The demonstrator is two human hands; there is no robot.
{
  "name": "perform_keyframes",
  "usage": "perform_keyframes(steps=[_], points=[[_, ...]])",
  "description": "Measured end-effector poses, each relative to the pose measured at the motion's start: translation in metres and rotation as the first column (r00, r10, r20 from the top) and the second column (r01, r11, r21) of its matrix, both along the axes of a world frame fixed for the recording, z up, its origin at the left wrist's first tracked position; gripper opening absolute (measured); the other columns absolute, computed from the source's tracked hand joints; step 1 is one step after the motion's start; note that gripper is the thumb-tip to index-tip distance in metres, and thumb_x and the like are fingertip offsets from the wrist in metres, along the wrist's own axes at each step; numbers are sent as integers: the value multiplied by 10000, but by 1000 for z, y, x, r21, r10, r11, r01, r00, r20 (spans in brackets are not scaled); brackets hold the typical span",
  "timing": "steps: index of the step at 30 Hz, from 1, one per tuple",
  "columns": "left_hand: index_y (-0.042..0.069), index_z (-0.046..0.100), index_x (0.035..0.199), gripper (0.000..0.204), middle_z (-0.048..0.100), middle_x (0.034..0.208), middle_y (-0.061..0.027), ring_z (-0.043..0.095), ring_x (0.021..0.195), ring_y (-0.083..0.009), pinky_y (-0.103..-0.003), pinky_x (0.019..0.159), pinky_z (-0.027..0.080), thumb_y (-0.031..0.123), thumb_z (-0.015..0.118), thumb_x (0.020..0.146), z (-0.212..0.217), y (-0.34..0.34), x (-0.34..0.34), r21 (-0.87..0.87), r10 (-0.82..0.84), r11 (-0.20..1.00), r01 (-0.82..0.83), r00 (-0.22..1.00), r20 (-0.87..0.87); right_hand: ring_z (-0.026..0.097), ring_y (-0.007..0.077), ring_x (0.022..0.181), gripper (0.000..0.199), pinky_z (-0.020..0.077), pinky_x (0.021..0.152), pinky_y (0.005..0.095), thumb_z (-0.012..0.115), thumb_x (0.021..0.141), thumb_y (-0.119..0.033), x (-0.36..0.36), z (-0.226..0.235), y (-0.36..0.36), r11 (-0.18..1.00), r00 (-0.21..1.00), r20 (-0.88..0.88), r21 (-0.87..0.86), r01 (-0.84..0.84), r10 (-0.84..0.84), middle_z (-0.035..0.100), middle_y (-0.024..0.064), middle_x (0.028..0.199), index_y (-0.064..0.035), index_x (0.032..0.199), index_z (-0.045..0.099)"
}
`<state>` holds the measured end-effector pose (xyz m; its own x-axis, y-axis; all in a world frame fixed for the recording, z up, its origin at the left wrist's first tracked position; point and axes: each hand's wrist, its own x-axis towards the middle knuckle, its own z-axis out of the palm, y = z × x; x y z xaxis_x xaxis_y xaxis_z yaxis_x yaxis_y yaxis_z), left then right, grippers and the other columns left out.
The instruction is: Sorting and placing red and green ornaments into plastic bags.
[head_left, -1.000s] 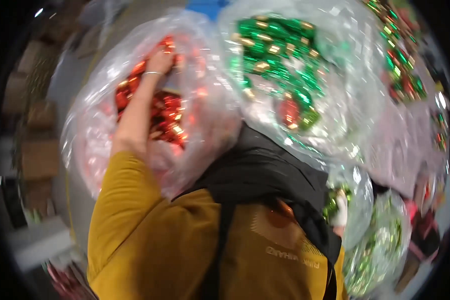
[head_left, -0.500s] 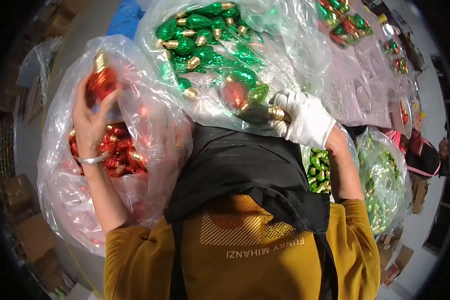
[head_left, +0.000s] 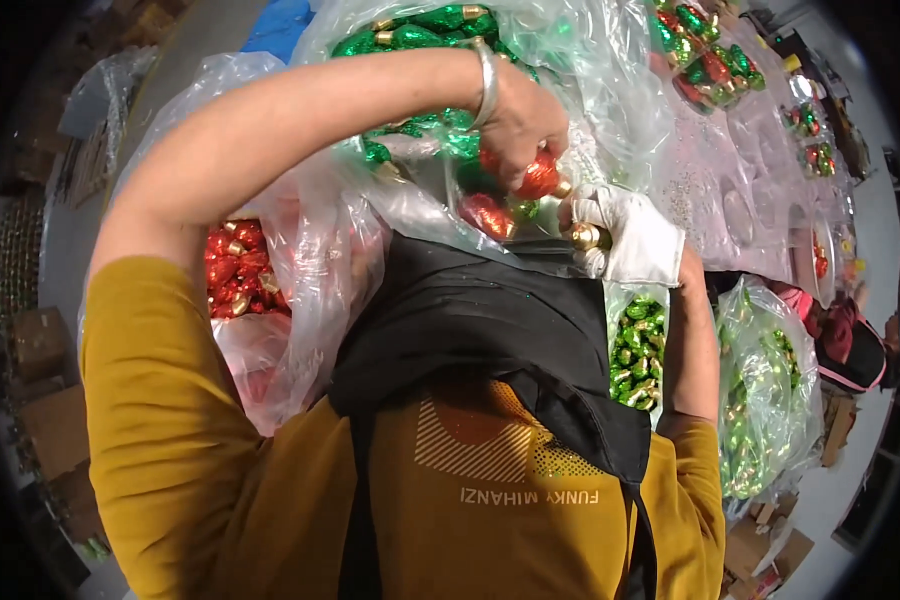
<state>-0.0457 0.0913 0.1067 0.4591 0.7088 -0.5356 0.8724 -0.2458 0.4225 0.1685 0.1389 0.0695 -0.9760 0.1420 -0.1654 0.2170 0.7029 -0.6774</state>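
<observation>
Red bulb (head_left: 538, 180) now gripped by left hand (head_left: 520, 125) beside gloved right hand (head_left: 635, 240) pinching gold cap (head_left: 582, 236).

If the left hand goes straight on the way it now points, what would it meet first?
Probably the gloved right hand. The left hand, gripping a red bulb-shaped ornament, points down and right toward it, and they look almost touching, though depth is unclear.

The desk (head_left: 770, 215) runs along the upper right, covered in clear plastic blister trays (head_left: 740, 120), some holding red and green bulb-shaped ornaments (head_left: 705, 65). Clear plastic bags of green ornaments (head_left: 410, 30) and red ornaments (head_left: 235, 270) rest near its edge; their footing is hidden.
</observation>
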Motion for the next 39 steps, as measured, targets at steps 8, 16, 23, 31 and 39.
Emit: perform_keyframes(steps=[8,16,23,31,39], points=[[26,627,996,382,651,904,-156,630,908,-304,-396,764,504,139,763,658,-74,16,0,287,-144,940,184,977,-156,535,238,671,202,461,648,328,644,699,-165,1,-22,24,981,945,-263,33,-191,193,563,98,756,-65,866,588],[-2,637,889,209,642,861,-174,630,846,-326,-420,736,518,93,685,710,-72,16,6,511,93,858,60,959,-269,595,155,966,439,469,856,297,674,832,-315,4,-7,34,798,869,-350,-598,80,-349,647,69,1059,-19,1148,599],[-24,628,875,168,631,810,-203,635,789,-341,-425,703,516,77,613,742,-84,26,-21,558,97,827,-61,995,-34,608,159,847,356,478,758,277,703,791,-212,-53,-33,19,816,726,-403,-424,393,-558,641,106,942,-80,1109,615],[-44,607,875,215,629,785,-229,630,775,-362,-420,699,502,92,632,710,-70,30,-25,350,138,930,-114,989,-44,591,278,753,301,492,697,348,746,724,-184,-65,-31,28,872,953,-294,443,209,-79,599,125,835,-57,978,646],[-48,589,914,241,626,771,-228,626,763,-359,-440,695,488,70,607,705,-85,25,-30,464,89,872,-154,983,159,597,314,778,312,498,690,358,744,712,-175,-76,-9,28,912,982,-177,411,14,65,613,145,857,-67,994,665]])
